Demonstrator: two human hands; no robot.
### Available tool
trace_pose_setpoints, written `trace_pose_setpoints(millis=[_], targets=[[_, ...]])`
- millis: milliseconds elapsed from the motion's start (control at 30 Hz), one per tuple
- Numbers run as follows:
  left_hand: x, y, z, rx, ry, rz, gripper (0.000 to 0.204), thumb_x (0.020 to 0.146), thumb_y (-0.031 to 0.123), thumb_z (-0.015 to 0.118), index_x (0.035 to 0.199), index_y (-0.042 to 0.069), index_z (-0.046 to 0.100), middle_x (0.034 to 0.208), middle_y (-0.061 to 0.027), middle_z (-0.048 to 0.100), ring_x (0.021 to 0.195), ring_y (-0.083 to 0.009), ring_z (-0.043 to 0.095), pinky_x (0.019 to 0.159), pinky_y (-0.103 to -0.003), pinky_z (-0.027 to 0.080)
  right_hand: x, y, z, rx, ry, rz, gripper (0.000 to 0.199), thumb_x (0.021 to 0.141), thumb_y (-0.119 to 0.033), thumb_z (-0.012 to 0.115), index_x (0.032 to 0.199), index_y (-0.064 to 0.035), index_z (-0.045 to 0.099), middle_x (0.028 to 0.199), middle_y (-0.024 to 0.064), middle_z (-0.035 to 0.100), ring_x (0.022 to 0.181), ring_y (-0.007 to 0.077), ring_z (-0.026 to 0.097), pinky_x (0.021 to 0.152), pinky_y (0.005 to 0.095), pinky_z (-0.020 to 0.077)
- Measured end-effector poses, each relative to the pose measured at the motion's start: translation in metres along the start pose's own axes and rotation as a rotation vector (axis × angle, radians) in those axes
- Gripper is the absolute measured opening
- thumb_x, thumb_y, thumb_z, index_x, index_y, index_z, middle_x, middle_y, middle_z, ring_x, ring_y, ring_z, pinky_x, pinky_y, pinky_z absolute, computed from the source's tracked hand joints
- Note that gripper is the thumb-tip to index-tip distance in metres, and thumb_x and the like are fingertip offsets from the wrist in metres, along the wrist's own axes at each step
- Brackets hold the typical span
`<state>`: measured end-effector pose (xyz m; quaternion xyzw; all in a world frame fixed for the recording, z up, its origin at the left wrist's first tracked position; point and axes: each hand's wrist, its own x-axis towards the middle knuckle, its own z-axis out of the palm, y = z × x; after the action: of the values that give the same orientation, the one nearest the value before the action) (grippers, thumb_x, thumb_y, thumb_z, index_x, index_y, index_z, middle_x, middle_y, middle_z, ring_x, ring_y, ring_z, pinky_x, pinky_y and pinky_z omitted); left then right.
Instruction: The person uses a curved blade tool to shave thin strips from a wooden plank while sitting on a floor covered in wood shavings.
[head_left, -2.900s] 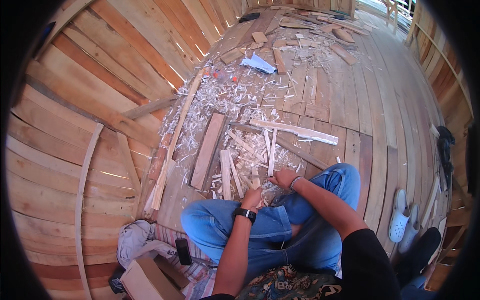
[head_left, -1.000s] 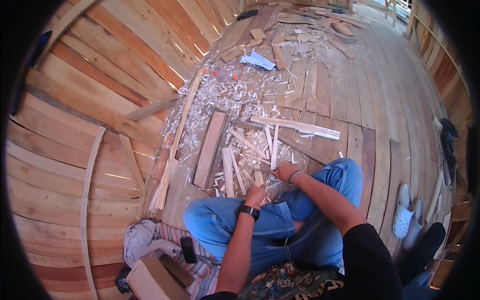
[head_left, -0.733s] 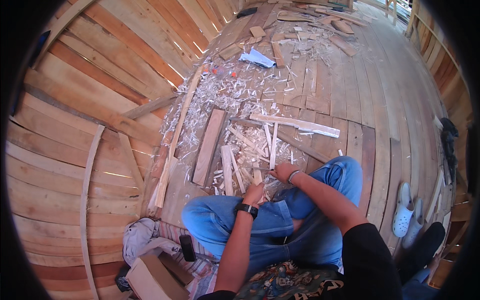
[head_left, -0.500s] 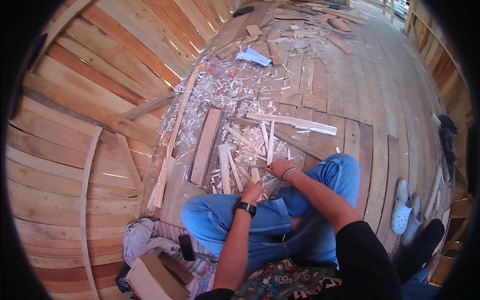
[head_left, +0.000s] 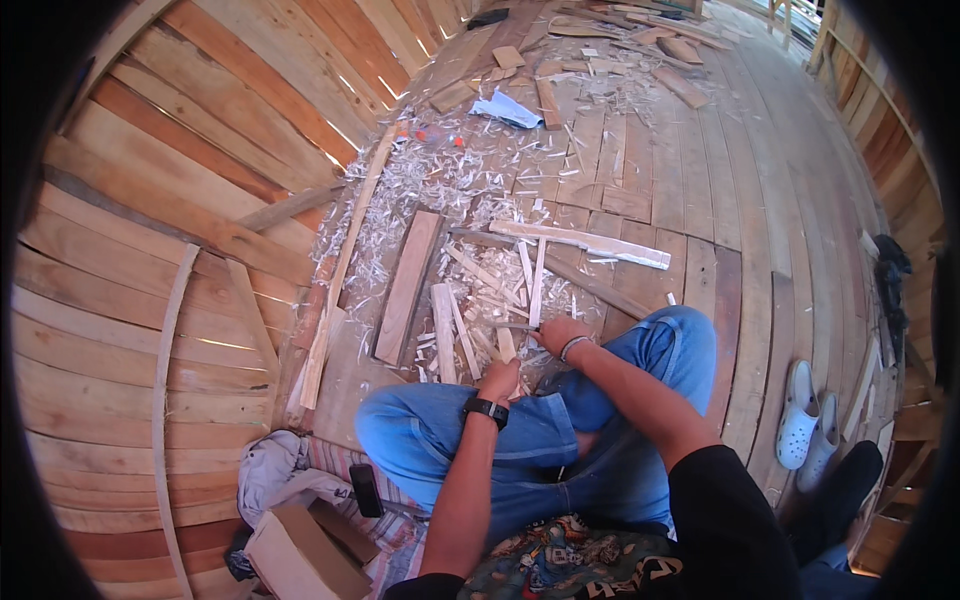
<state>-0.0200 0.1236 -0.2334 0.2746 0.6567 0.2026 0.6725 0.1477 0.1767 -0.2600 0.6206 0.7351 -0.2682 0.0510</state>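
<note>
A left hand (head_left: 501,379) curls its fingers round a short, pale wooden stick (head_left: 506,347), seemingly steadying it against the thin grey blade (head_left: 515,325) gripped in the right hand (head_left: 562,336), nearer the brown plank floor's (head_left: 680,180) left edge than its right.

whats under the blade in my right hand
The end of a pale wood piece, held in the left hand, shows below the thin blade, with wood chips nearby. The right hand hides the handle end; whatever the blade itself covers can't be seen.
</note>
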Motion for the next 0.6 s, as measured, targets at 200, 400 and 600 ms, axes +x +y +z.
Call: trace_pose_setpoints(millis=[200,400,600], targets=[[-0.011,0.013,0.004,-0.019,-0.013,-0.01,0.019,0.092,0.02,0.047,0.086,0.003,0.05,0.053,-0.0028,0.046,0.038,-0.0127,0.044,0.031,-0.026,0.029,-0.003,0.013,0.016,0.061,-0.018,-0.094,0.051,0.093,-0.046,0.041,0.092,-0.0033,0.069,0.091,0.02,0.067,0.086,0.0369,0.065,0.076,0.0446,0.0514],[-0.005,0.007,0.002,-0.004,0.016,-0.018,0.017,0.091,0.02,0.048,0.091,0.002,0.05,0.054,-0.0033,0.047,0.038,-0.0137,0.045,0.031,-0.027,0.032,-0.017,0.001,-0.003,0.03,-0.02,-0.015,0.051,0.093,-0.046,0.041,0.093,-0.0035,0.068,0.092,0.0194,0.067,0.086,0.0366,0.065,0.077,0.0438,0.0515],[-0.01,0.008,0.003,0.041,0.012,-0.01,0.018,0.091,0.02,0.048,0.094,0.003,0.051,0.055,-0.0041,0.048,0.037,-0.0147,0.045,0.03,-0.027,0.032,-0.002,-0.007,0.0,0.029,0.001,0.086,0.048,0.092,-0.047,0.044,0.096,-0.006,0.068,0.095,0.018,0.067,0.09,0.0333,0.065,0.077,0.0427,0.052]])
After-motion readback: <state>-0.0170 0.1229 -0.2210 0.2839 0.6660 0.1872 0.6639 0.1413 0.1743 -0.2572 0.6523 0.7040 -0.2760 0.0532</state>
